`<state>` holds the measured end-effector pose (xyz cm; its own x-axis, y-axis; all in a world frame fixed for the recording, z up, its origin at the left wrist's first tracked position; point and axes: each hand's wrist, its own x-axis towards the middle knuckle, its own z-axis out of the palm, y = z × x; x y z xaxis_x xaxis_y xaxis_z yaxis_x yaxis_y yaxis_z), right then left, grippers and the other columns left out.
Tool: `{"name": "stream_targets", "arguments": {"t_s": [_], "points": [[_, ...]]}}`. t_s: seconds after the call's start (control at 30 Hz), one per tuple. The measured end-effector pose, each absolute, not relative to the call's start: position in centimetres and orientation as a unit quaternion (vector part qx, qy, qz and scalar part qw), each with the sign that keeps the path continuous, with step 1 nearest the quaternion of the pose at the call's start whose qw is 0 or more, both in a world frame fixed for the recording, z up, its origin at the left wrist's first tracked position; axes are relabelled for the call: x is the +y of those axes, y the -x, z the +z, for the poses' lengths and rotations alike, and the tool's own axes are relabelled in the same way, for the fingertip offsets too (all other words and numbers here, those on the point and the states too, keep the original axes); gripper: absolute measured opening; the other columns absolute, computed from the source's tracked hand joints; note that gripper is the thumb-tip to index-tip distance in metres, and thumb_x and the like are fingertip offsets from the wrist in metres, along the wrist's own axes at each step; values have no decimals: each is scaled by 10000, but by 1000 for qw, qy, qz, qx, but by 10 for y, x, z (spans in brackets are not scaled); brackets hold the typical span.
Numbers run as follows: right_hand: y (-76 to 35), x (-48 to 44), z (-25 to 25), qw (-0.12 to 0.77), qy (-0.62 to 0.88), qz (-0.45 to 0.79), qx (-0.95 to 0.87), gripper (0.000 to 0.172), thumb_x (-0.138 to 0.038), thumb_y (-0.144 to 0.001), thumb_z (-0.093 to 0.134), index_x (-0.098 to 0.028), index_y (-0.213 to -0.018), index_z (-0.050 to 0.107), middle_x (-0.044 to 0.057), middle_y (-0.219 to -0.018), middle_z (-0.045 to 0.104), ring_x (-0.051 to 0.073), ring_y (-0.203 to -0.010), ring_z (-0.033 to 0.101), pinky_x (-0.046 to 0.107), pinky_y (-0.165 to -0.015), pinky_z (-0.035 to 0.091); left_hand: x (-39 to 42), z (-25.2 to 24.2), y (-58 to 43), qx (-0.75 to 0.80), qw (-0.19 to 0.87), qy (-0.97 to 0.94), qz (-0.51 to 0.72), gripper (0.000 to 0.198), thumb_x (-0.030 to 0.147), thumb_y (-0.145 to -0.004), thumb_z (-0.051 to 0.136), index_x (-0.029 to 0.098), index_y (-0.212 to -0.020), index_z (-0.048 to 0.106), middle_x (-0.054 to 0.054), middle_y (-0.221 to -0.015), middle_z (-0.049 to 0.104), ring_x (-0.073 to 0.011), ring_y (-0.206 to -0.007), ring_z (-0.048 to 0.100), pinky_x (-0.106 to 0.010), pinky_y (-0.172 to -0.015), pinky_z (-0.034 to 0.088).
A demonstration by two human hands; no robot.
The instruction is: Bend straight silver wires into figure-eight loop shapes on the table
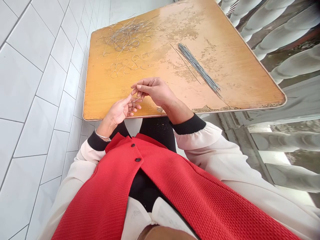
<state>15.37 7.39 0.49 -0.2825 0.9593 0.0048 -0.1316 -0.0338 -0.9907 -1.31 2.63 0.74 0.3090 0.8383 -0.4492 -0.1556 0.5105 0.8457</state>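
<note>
Two bare hands are coming together above the near edge of a wooden table top [232,76], and they are holding one thin wire [133,99] between them. The right hand [155,93] is turning its back upward and is pinching the wire with its thumb and fingertips. The left hand [117,111] is lying with the palm upward, and its thumb and first finger are also closing on the same wire, so the fingers of both hands are nearly touching. The exact shape of the wire is difficult to see because it is very thin.

Farther on the table, a tangled heap of wire loops [128,35] is lying near the far left corner. Just below this heap, a loose group of small bent wire rings [130,65] is lying on the wood, nearer to the hands. To the right, a bundle of straight metal rods [198,65] is lying at a slant, with a few single rods beside it.

The person is wearing a red waistcoat [160,186] over a cream blouse with black cuffs [188,125], and a thin bracelet [102,135] is sitting on the left wrist. White floor tiles [37,83] are showing on the left side.
</note>
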Motion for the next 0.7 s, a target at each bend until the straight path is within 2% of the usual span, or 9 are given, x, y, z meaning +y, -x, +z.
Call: {"name": "stream_targets", "arguments": {"t_s": [0.17,0.37,0.57,0.7], "points": [[-155,74,3,441,403,596,-537,44,-146,-846,801,-176,-825,777,33,-716,755,115,-567,648,256,-589,571,24,2,12,464,716,-358,379,376,493,-1000,588,137,-929,686,-24,-724,659,-39,-542,531,-136,-463,353],[-158,79,7,425,413,540,-598,190,12,-791,752,-173,-750,776,21,-667,731,115,-582,639,265,-624,554,22,6,10,455,721,-368,370,329,396,-1026,572,128,-861,667,12,-642,564,-17,-494,439,-110,-425,291],[-162,82,3,411,427,467,-656,203,-36,-811,733,-215,-724,768,-8,-636,686,118,-568,590,267,-598,521,20,13,6,460,725,-363,363,331,373,-1019,593,120,-815,656,34,-597,487,-2,-465,376,-100,-400,259],[-164,83,-2,411,418,397,-706,188,-92,-812,739,-254,-721,765,-3,-675,695,168,-710,653,289,-700,538,19,17,4,478,715,-353,367,300,326,-1015,601,114,-810,657,39,-590,485,-8,-464,378,-112,-393,248]]}}
